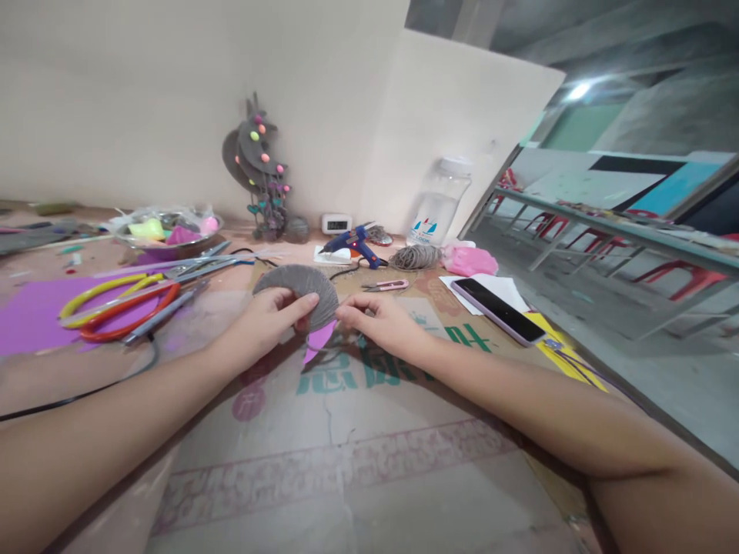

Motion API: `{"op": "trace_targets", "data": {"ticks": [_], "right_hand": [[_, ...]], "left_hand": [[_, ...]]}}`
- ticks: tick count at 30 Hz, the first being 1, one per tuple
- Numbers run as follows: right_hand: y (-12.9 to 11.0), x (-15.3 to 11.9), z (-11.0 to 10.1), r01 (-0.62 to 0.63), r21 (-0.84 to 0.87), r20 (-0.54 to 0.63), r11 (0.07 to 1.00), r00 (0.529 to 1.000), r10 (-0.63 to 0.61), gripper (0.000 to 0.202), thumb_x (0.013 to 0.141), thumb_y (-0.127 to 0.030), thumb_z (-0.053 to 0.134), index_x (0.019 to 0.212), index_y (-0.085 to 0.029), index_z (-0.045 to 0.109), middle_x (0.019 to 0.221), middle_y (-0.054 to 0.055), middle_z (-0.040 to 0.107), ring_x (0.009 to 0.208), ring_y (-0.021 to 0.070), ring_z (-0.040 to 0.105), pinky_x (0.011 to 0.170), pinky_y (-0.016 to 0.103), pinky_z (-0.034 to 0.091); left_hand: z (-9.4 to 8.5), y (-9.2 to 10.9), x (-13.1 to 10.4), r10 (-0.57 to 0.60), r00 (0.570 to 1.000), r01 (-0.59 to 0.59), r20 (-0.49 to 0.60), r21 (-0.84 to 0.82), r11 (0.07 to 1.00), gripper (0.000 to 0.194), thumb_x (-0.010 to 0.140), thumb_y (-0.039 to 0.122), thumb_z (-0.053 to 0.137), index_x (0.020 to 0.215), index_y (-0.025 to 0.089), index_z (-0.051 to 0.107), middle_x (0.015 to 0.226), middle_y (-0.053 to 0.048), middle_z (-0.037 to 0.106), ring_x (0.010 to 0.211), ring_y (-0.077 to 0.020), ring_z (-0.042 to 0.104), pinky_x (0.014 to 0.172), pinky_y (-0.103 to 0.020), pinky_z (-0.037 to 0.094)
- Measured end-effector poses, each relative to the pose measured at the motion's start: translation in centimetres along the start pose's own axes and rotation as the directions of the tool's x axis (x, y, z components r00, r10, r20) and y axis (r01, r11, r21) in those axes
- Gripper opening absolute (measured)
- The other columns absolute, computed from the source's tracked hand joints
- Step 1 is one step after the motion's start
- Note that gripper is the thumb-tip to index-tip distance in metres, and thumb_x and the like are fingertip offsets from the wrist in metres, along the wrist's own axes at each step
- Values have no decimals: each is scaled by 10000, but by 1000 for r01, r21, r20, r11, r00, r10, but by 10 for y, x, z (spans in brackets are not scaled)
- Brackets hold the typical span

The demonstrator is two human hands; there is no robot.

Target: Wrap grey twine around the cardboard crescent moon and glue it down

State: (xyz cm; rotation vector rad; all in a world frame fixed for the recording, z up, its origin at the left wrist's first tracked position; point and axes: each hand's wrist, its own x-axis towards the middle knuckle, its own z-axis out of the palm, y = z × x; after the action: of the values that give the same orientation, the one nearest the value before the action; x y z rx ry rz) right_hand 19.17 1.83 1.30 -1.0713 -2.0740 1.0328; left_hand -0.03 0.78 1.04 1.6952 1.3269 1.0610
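A flat disc covered in grey yarn is held above the cardboard in the middle of the view. My left hand grips it, thumb on top and fingers underneath. At the disc's right edge, my right hand is closed in a pinch; what lies between its fingertips is too small to make out. A pointed piece of purple paper shows below the disc, and a thin grey strand seems to hang near it. Behind the hands lies a ball of grey yarn.
A blue glue gun, pink thread snips and a water bottle stand or lie behind. Left are scissors, purple sheets and a bowl. A phone lies right. A decorated grey moon stands against the wall.
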Motion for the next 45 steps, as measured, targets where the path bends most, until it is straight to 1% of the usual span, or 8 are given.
{"op": "trace_targets", "data": {"ticks": [5,15,22,25,28,32,37,45], "right_hand": [[3,3,1,24,-1,36,1000,999,-24,213,756,-354,611,715,-146,618,673,-13,559,615,92,472,583,218,372],[6,3,0,47,68,56,997,997,-51,236,804,-349,551,686,-148,583,644,-21,524,602,90,456,587,223,362],[5,2,0,59,58,76,997,995,-64,287,842,-367,488,667,-149,550,610,-20,505,572,93,459,568,220,364],[5,7,-10,90,-88,-10,992,996,-91,321,868,-381,430,714,-156,600,651,-3,558,620,108,503,601,223,378],[10,16,-32,71,-248,-206,966,971,-124,286,839,-369,465,715,-159,615,676,-4,568,639,110,496,600,220,360],[30,30,-69,-6,-375,-448,927,877,-176,353,806,-389,472,532,-176,405,524,-48,339,525,87,351,521,225,275],[56,38,-88,-31,-407,-482,913,857,-185,316,749,-264,484,517,-199,280,515,-55,302,521,85,329,527,230,272],[49,36,-84,-64,-465,-365,883,922,-125,295,828,-351,417,592,-179,455,576,-26,462,578,112,447,582,241,355]], "left_hand": [[0,2,-1,-44,999,44,7,47,998,369,784,445,514,535,174,546,545,-1,566,534,-134,493,549,-245,372],[-1,1,-1,-60,997,58,56,35,998,360,784,444,515,553,170,551,556,5,561,537,-122,488,537,-228,374],[1,-2,1,-57,997,61,56,-71,996,350,770,443,543,564,161,568,563,-3,568,551,-125,503,558,-234,387],[2,-5,3,-85,996,87,21,-168,982,351,763,459,551,586,156,562,560,0,560,559,-123,510,564,-234,390],[3,-9,4,-119,993,114,-5,-265,958,345,741,472,572,597,160,541,554,5,558,549,-123,518,563,-238,392],[3,-12,5,-133,991,120,-32,-271,955,345,730,473,584,598,157,541,554,4,557,549,-125,525,562,-240,386],[3,-15,6,-119,992,106,-37,-248,963,365,741,485,567,579,160,529,553,8,544,558,-128,525,568,-241,386],[4,-13,6,-116,993,107,-19,-265,958,365,732,487,575,581,159,521,547,16,534,549,-127,521,573,-248,384]]}}
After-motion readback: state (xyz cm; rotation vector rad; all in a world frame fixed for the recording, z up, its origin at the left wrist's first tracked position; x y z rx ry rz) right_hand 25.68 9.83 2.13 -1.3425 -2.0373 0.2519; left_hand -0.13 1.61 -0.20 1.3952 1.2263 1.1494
